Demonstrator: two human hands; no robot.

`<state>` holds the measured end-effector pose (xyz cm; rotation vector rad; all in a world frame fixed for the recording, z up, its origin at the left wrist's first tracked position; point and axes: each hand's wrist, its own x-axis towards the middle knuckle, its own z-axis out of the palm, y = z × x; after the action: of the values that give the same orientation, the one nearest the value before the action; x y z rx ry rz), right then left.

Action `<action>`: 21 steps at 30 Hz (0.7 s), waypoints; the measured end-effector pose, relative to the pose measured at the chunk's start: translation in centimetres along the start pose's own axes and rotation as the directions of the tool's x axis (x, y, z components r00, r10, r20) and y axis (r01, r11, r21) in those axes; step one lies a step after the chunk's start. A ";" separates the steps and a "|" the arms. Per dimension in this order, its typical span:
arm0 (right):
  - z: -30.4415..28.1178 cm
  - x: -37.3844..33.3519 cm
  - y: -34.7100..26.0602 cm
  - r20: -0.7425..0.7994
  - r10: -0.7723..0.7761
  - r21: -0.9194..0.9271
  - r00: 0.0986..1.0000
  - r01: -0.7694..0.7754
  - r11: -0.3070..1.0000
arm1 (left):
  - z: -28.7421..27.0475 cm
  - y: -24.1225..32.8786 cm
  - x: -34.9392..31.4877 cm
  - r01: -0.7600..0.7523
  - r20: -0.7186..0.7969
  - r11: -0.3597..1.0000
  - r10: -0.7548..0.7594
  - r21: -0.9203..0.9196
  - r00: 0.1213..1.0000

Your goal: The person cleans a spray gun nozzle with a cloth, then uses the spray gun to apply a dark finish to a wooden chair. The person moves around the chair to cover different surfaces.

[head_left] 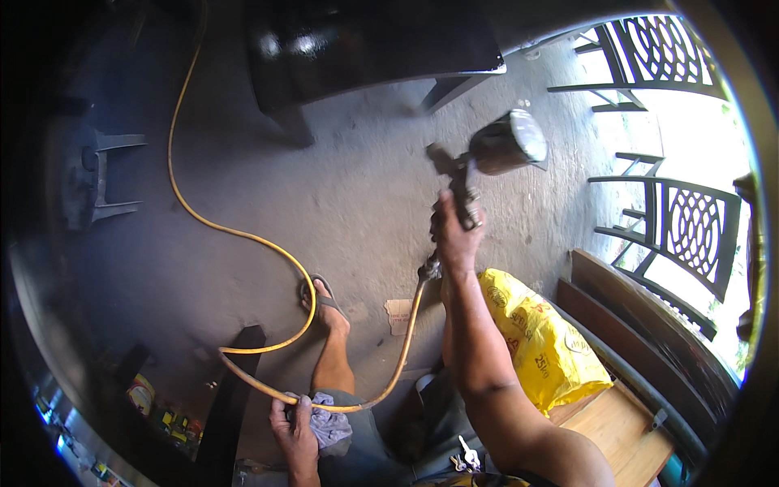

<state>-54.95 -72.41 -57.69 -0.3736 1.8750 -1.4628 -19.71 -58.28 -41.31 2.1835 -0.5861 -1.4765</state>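
My right hand (460, 235) is closed around the handle of a spray gun (505, 144), raised over the floor. The gun's dark cup with a pale end points to the upper right, and its outline is slightly blurred. A yellow air hose (268, 243) joins the base of the handle, loops past my lap and runs away across the floor. Low in the view, my left hand (295, 434) grips that hose together with a crumpled grey cloth (331, 428). Beyond the gun stands a glossy dark table (341, 69); the gun is apart from it.
Lattice-backed dark chairs (694, 227) line the right side. A yellow sack (545, 345) lies on light wood (621, 430) beside dark boards (641, 312). A grey plastic chair (101, 174) is at far left. My sandalled foot (324, 300) rests near the hose and a cardboard scrap (398, 316).
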 end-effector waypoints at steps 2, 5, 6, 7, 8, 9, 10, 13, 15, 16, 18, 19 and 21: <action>0.0 -1.8 -1.7 0.201 0.068 -0.058 0.977 -0.057 0.997 | -0.3 0.5 -1.1 -0.014 0.026 0.996 0.011 0.083 1.000; -1.5 -3.9 -7.2 0.496 0.199 -0.228 0.845 -0.094 0.969 | -1.5 1.5 -2.9 -0.005 0.072 0.994 -0.003 0.105 0.997; -1.9 -4.6 -9.4 0.543 0.185 -0.250 0.819 -0.053 0.967 | -2.0 1.7 -3.4 0.000 0.065 0.994 -0.007 0.114 0.998; -2.8 -4.9 -12.2 0.611 0.264 -0.257 0.747 -0.128 0.958 | -2.7 1.9 -4.1 -0.005 0.060 0.992 -0.003 0.127 0.998; -3.4 -5.2 -14.9 0.657 0.215 -0.188 0.723 -0.119 0.975 | -3.5 2.0 -4.7 0.034 0.052 0.995 -0.039 0.094 0.998; -4.1 -5.4 -17.6 0.683 0.196 -0.158 0.704 -0.120 0.980 | -4.2 2.0 -5.3 0.083 0.044 0.996 -0.084 0.015 0.996; -4.7 -5.5 -20.2 0.667 0.201 -0.140 0.718 -0.144 0.980 | -5.0 2.1 -5.6 0.109 0.048 0.994 -0.109 -0.004 0.993; -7.5 -4.9 -27.7 0.633 0.189 -0.094 0.751 -0.168 0.981 | -5.7 1.9 -7.0 0.102 -0.026 0.994 -0.101 0.038 0.995; -10.0 -3.9 -32.0 0.628 0.155 -0.069 0.763 -0.145 0.987 | -5.3 2.7 -8.1 0.081 -0.002 0.939 -0.085 0.334 0.996; -11.3 -3.4 -33.9 0.623 0.111 -0.055 0.774 -0.098 0.994 | -4.6 3.3 -9.3 -0.036 0.000 0.888 0.041 0.459 0.999; -13.9 -2.1 -37.3 0.650 0.097 -0.049 0.753 -0.086 0.995 | -2.9 5.8 -10.6 -0.154 -0.002 0.652 0.233 0.743 0.973; -15.0 -1.6 -38.9 0.648 0.077 -0.062 0.757 -0.049 0.997 | -2.0 7.7 -11.0 -0.196 0.006 0.645 0.285 0.738 0.959; -17.4 -1.1 -41.7 0.663 0.046 -0.048 0.747 -0.019 0.999 | -0.2 12.0 -12.4 -0.240 0.015 0.591 0.359 0.770 0.933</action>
<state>-74.39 -72.31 -16.84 -0.7675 1.3102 -1.0624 -24.95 -60.98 -25.08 2.5508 -1.6980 -0.9390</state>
